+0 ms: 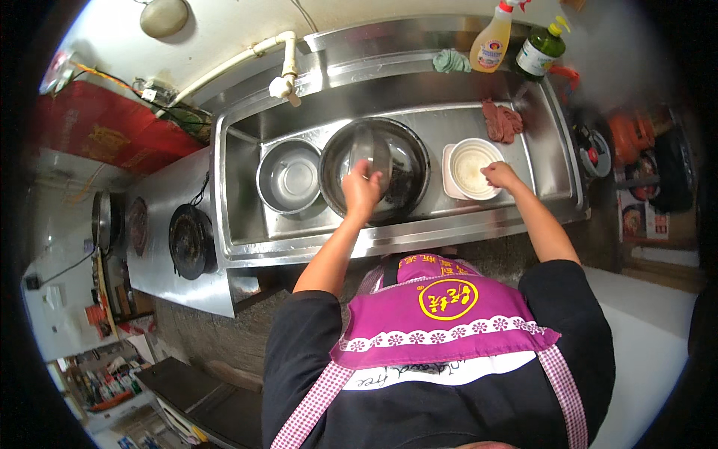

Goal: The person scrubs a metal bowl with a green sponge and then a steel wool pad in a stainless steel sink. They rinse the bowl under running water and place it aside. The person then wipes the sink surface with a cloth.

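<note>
My left hand (362, 189) grips a round, shallow metal piece (370, 154), blurred and perhaps a lid or bowl, above a large dark wok-like pan (415, 196) in the stainless steel sink. My right hand (500, 174) pinches the right rim of a white bowl (477, 192). That bowl holds pale, cloudy liquid and rests on or against a pale pink dish (450, 182). A round metal basin (289, 177) stands at the left, close beside the dark pan. In the sink's far right corner lies a reddish-brown cloth (502, 122).
A white tap (282, 87) overhangs the rear of the sink (238, 255). On its back ledge are a green cloth (451, 60), a spray bottle (491, 45) and a green pump bottle (538, 53). A blackened pan (190, 241) occupies the left counter.
</note>
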Tool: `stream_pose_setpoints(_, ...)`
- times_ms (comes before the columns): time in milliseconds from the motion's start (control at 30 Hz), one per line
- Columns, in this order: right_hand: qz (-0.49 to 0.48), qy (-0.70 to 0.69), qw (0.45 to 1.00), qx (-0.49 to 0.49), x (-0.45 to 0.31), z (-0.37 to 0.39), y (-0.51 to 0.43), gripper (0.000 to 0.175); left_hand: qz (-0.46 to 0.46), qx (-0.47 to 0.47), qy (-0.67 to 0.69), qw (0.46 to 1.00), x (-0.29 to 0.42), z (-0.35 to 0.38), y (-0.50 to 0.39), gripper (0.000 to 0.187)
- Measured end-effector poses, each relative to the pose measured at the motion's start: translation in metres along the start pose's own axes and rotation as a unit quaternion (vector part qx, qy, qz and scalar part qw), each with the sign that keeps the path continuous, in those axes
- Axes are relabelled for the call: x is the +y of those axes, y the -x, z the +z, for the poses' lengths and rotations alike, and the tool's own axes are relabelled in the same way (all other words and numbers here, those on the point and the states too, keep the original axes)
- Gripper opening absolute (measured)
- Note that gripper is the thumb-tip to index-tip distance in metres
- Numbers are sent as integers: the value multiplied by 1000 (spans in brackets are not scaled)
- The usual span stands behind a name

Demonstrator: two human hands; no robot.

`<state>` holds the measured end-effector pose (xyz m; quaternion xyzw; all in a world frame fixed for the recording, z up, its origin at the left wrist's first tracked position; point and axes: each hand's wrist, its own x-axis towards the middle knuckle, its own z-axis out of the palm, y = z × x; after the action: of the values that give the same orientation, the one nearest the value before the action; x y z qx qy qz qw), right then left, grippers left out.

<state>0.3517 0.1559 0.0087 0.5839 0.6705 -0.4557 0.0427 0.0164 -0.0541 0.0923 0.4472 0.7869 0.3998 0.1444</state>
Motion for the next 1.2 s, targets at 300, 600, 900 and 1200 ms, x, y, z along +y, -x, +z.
stream_pose_setpoints(300,-78,-236,940,-235,-104,42,46,73,157,-148,-299,929,81,60,45,10)
stream_pose_setpoints(600,-27,-366,925,-98,-109,65,27,23,230,-106,-357,899,50,43,58,11)
stream_pose_setpoints(900,-183,-155,970,25,-99,18,22,25,77,108,-406,904,-4,-15,43,50)
stream_pose_setpoints(1200,-79,-209,963,153,41,-100,-44,33,-158,-67,-247,954,-63,-14,59,28)
